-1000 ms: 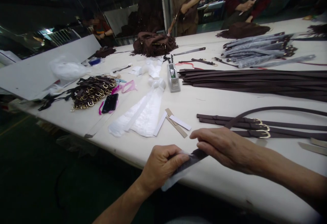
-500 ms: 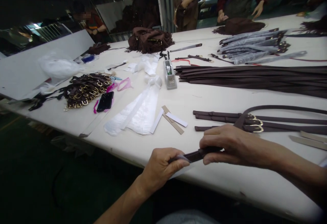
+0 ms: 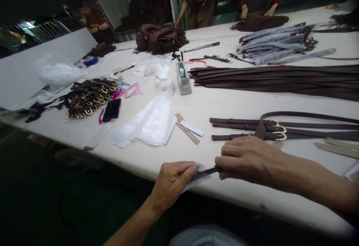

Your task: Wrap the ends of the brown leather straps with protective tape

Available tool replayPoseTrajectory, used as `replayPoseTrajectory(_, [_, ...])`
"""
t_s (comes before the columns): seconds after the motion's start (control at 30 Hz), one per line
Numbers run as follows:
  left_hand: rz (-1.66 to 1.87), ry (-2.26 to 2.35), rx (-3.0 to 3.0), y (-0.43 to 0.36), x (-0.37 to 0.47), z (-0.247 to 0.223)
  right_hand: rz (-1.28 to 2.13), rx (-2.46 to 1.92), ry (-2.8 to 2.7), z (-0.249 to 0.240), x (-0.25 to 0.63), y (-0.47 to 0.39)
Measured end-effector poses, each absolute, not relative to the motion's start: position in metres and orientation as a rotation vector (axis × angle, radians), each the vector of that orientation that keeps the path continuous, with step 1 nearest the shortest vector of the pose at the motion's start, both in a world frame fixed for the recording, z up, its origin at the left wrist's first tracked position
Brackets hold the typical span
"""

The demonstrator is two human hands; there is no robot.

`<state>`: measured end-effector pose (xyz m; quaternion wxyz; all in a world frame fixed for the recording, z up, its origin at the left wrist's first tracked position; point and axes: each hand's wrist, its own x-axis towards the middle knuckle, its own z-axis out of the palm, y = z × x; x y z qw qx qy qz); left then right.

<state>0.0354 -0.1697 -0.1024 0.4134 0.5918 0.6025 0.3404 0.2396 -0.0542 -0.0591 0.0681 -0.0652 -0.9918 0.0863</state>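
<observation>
Strap [image 3: 210, 171] spanned left hand [image 3: 174, 180] and right hand [image 3: 241, 160], at the table's [image 3: 232, 105] near edge.
Both hands were closed: the left pinched strap and clear film [image 3: 199, 180] under its thumb; the right gripped the strap's other end, its tip hidden. A loose left pinch could have let the film slide or crease; a sharp pull from the right might have torn it. Just past the right hand, towards 2 o'clock, a belt [image 3: 260, 128] curled over buckles [image 3: 284, 129] and could have snagged the knuckles; whether it joined the strap could not be told. Paper strips [image 3: 192, 128] lay at 11, white wrap [image 3: 148, 120] at 10 with a phone [image 3: 111, 110] beyond, a tape dispenser [image 3: 185, 85] between 11 and 12, and bundled straps [image 3: 269, 79] at 1, blocking the way to wrapped straps [image 3: 275, 44] behind.
</observation>
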Motion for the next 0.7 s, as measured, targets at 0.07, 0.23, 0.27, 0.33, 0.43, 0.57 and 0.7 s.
replayPoseTrajectory(0.07, [0.870,1.462,1.511,-0.170,0.041,-0.099,0.342,-0.233,-3.018,-0.060,0.232,-0.056])
replayPoseTrajectory(0.23, [0.871,1.471,1.462,-0.171,0.045,-0.097,0.730,-0.277,-3.020,-0.062,0.226,-0.052])
replayPoseTrajectory(0.27, [0.881,1.498,1.432,-0.172,0.045,-0.098,0.797,-0.304,-3.008,-0.062,0.229,-0.049])
replayPoseTrajectory(0.33, [0.892,1.535,1.384,-0.173,0.044,-0.102,0.936,-0.332,-2.983,-0.065,0.234,-0.044])
replayPoseTrajectory(0.43, [0.835,1.539,1.374,-0.172,0.045,-0.107,1.070,-0.301,-2.944,-0.072,0.238,-0.041])
replayPoseTrajectory(0.57, [0.744,1.495,1.483,-0.167,0.047,-0.108,0.986,-0.294,-2.963,-0.077,0.238,-0.042])
replayPoseTrajectory(0.7, [0.549,1.471,1.505,-0.165,0.046,-0.110,0.804,-0.298,-3.038,-0.077,0.236,-0.044])
